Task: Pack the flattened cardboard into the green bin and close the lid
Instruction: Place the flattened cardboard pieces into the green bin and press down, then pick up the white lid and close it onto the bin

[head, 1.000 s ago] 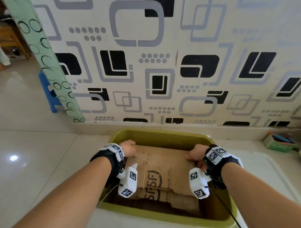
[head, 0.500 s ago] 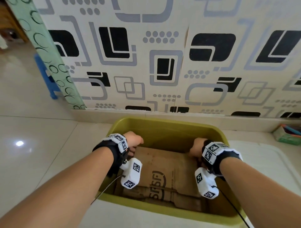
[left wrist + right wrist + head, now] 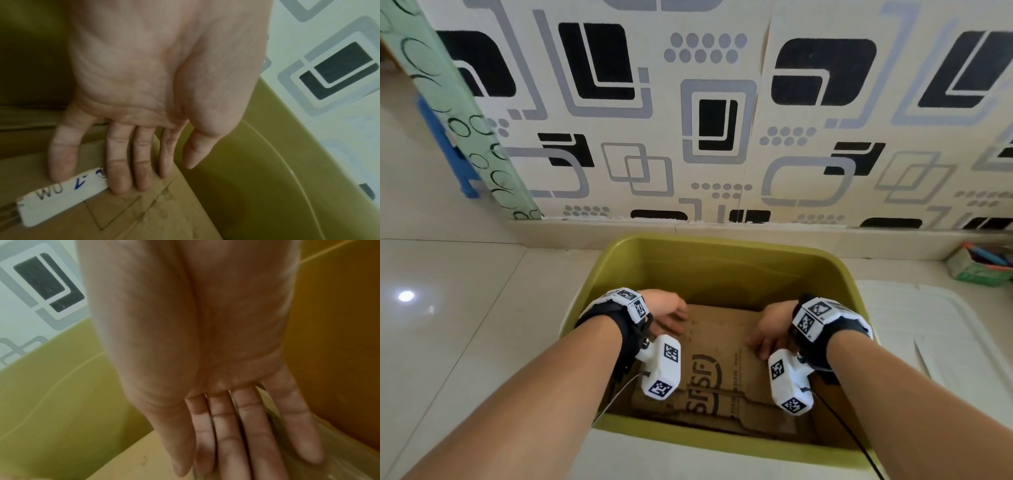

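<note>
You're in a home room: glossy cream floor tiles, geometric black-and-grey patterned wallpaper, a blue plastic stool past a green circle-print curtain, olive-green plastic storage bin on the floor.

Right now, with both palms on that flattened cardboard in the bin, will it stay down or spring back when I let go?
Probably springs back a little: the flattened cardboard shows creases and layered flaps. It looks stiff and light, so the left hand and right hand should press it down whole. It nearly spans the green bin, so edges may catch.
</note>
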